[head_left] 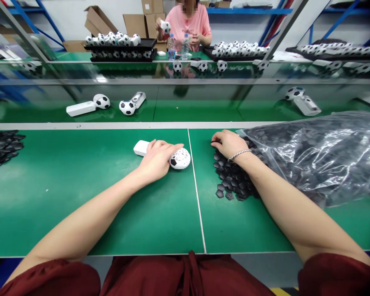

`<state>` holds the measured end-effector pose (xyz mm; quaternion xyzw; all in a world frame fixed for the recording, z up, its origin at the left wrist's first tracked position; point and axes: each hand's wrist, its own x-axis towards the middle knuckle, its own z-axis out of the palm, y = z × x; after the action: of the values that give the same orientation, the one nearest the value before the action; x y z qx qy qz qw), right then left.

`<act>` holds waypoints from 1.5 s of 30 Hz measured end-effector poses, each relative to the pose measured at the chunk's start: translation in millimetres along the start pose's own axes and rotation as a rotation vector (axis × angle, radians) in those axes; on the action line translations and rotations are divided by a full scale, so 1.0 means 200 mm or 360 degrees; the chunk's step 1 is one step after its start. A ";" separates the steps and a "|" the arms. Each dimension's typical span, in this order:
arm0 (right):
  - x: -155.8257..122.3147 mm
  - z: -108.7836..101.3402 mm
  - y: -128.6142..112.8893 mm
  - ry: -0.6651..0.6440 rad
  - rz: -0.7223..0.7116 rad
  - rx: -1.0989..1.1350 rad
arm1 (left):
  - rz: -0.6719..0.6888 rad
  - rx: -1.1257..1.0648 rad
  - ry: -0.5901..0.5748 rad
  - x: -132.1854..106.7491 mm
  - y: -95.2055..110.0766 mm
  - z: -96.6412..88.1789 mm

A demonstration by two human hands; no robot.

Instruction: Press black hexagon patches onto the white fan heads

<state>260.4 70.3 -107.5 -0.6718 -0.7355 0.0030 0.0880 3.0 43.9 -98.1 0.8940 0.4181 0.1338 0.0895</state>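
My left hand lies over a white hand-held fan on the green table, fingers curled around its handle; the round white head with one black patch sticks out to the right. My right hand, a bracelet on the wrist, rests fingers-down on a pile of small black hexagon pieces spilling from a clear plastic bag. Its fingertips are curled into the pile; what they pinch is hidden.
Finished football-pattern fans lie on the green conveyor behind a glass shelf. Another black piece pile sits far left. Across the line a person in pink handles a fan beside black trays full of them.
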 end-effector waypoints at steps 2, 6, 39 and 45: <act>-0.01 -0.02 -0.03 -0.0060 -0.0032 0.0169 | -0.0006 -0.0037 -0.0012 0.00 -0.01 0.00; -0.05 -0.07 -0.11 -0.0116 -0.0181 0.0586 | 0.0010 -0.0126 -0.0082 0.00 -0.02 -0.01; -0.21 -0.06 -0.33 -0.0271 -0.0621 0.1150 | -0.0032 -0.0295 -0.0032 0.00 0.02 0.00; -0.20 -0.05 -0.33 -0.0269 -0.0622 0.1173 | -0.0039 -0.0267 -0.0021 -0.01 0.04 0.00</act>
<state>200.6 23.0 -94.0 -0.4408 -0.8033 0.3040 0.2607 7.3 38.0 -95.4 0.8791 0.4158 0.1614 0.1683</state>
